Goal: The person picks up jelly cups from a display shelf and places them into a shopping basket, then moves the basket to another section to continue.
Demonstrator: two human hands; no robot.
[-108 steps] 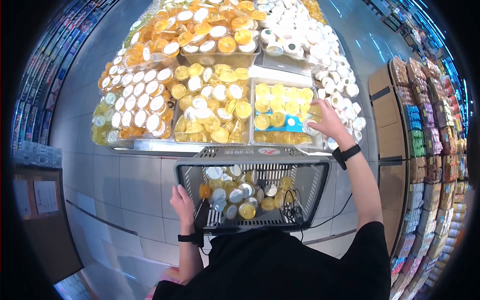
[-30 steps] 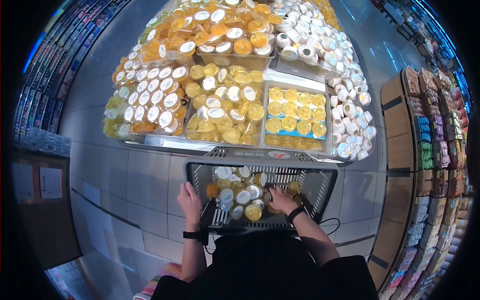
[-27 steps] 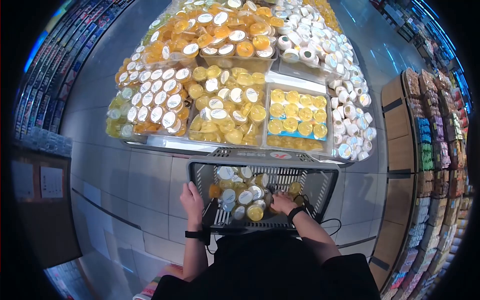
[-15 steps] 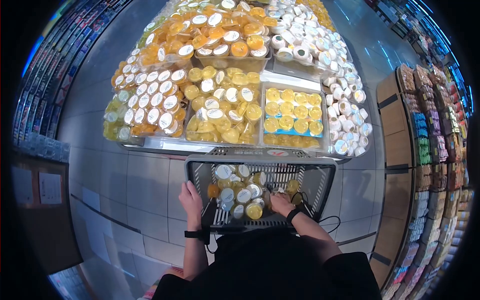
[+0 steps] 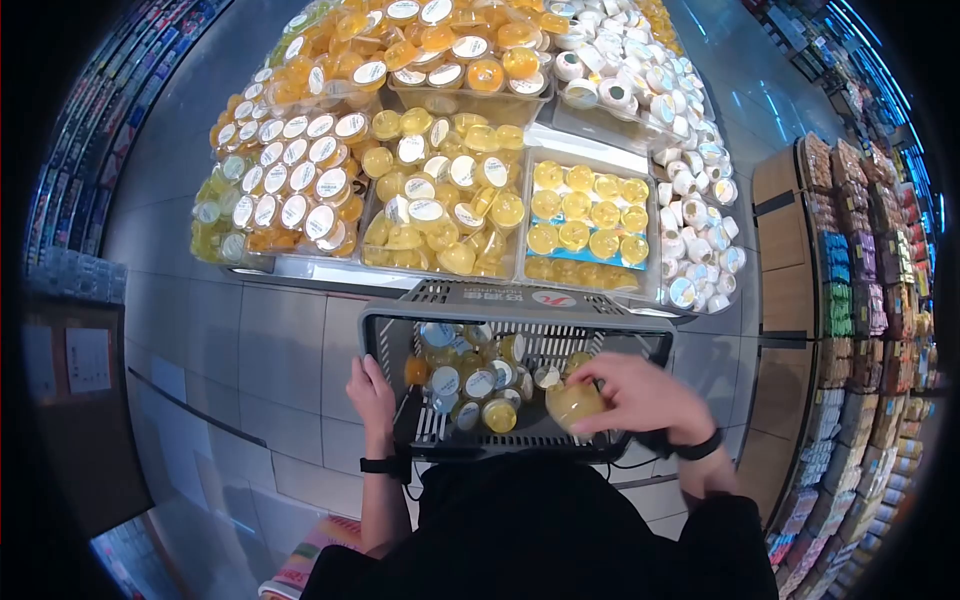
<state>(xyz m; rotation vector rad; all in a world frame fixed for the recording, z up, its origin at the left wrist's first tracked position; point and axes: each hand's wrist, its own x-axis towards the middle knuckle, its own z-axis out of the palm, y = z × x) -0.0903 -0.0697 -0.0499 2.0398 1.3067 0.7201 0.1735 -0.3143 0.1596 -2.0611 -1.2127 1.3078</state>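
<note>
My right hand (image 5: pixel 645 398) is closed around a yellow jelly cup (image 5: pixel 575 402), thumb below and fingers over the top. It holds the cup above the right half of a grey shopping basket (image 5: pixel 520 312). Inside the basket, several yellow jelly cups (image 5: pixel 500 414) with white round lids lie piled toward the left and middle. One orange jelly cup (image 5: pixel 416 371) rests against the left wall. Just outside that wall is my left hand (image 5: pixel 372 396), fingers stretched forward and slightly apart, with nothing seen in it. Both wrists wear black bands.
Beyond the basket stands a display with tubs of yellow cups (image 5: pixel 430 215), orange cups (image 5: pixel 300 175) and white cups (image 5: pixel 690 215). A wooden shelf unit (image 5: pixel 788 400) with packaged goods lines the right side. To the left is a dark cabinet (image 5: pixel 85 430); tiled floor (image 5: pixel 280 350) lies between.
My right hand has risen out of the basket and moved right, bringing up a yellow jelly cup. My left hand stays beside the left wall. The view has shifted slightly.
</note>
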